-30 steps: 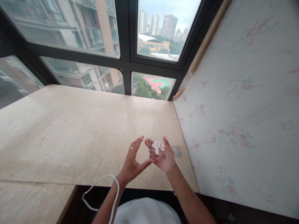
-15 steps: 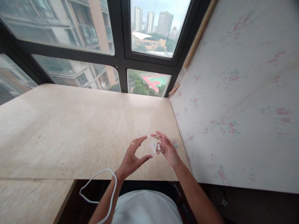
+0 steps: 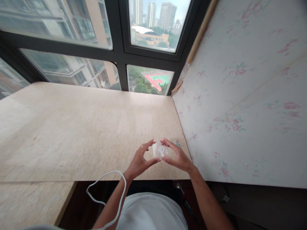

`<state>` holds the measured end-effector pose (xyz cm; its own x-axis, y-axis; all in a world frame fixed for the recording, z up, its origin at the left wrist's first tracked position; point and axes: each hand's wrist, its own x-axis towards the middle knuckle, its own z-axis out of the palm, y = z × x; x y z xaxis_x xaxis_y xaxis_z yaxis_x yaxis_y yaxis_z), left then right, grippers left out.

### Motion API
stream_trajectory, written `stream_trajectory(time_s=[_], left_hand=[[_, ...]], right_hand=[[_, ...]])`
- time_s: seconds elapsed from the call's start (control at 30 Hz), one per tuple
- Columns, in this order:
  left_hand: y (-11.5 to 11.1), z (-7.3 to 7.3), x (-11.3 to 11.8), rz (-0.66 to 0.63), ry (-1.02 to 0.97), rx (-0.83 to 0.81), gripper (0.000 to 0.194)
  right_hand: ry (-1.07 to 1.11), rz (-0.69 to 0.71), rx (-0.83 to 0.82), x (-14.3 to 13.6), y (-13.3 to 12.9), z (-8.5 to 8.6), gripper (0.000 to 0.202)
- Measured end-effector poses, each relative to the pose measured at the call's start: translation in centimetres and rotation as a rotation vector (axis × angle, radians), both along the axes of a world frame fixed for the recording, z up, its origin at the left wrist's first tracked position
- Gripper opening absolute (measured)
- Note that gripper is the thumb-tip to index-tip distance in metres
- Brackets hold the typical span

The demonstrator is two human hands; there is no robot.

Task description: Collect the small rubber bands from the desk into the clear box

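Between my two hands is a small see-through plastic packet (image 3: 158, 150) with whitish parts and a tiny green mark. Whether it is a bag or a stiff case I cannot tell. My left hand (image 3: 142, 159) grips its left side, thumb at the near edge and fingers at the far edge. On the right side my right hand (image 3: 180, 158) does the same. Just beyond the right hand's fingers, a second clear packet (image 3: 177, 141) with small coloured bits lies on the pale stone-look ledge (image 3: 96, 134).
A white cable (image 3: 105, 174) loops around my left forearm. Close on the right rises a wall with floral paper (image 3: 230, 127). Dark window frames (image 3: 120, 57) edge the ledge's far side. The ledge's near edge runs just before my body.
My left hand, apart from the packet before, has moved right onto its left side. The right hand has turned, and the packet now lies between both hands. The view has shifted slightly.
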<state>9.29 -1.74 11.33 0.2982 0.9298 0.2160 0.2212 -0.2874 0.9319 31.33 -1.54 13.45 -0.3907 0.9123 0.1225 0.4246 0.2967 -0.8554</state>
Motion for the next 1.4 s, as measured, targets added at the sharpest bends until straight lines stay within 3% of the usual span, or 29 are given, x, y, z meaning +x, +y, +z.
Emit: stream_trajectory(time_s=[0.2,0.4,0.53,0.7,0.9,1.0,1.13,1.27,1.4], left_hand=[[0.5,-1.2,1.2,-0.067,-0.07,-0.111,0.075],[2.2,-4.6,2.8,-0.109,0.077,-0.115,0.084],[4.7,-6.3,5.7,-0.09,0.278,-0.01,0.079],[7.2,-6.8,10.6,-0.137,0.555,0.024,0.082],[8.5,-8.2,13.6,-0.154,0.491,0.1,0.069],[8.6,-9.0,13.0,-0.123,0.363,0.112,0.07],[7.8,-9.4,10.2,-0.074,0.07,0.058,0.076],[6.6,-8.7,6.8,0.026,-0.258,-0.092,0.074],[5.4,-7.6,4.2,0.05,-0.459,-0.211,0.073]], right_hand=[[-0.085,-0.049,0.046,1.0,-1.0,-0.9,0.078],[-0.114,-0.241,0.001,3.3,-2.1,-2.6,0.073],[-0.138,-0.358,0.058,4.5,-2.9,-3.8,0.071],[-0.127,-0.509,0.082,5.0,-3.6,-5.0,0.066],[0.017,-0.669,-0.008,5.5,-4.6,-6.2,0.063],[0.09,-0.703,-0.07,5.8,-5.2,-7.1,0.064],[0.155,-0.702,-0.098,6.2,-5.6,-7.8,0.063],[0.152,-0.651,-0.093,5.8,-4.9,-7.9,0.061],[0.17,-0.541,-0.06,4.2,-3.2,-7.4,0.059]])
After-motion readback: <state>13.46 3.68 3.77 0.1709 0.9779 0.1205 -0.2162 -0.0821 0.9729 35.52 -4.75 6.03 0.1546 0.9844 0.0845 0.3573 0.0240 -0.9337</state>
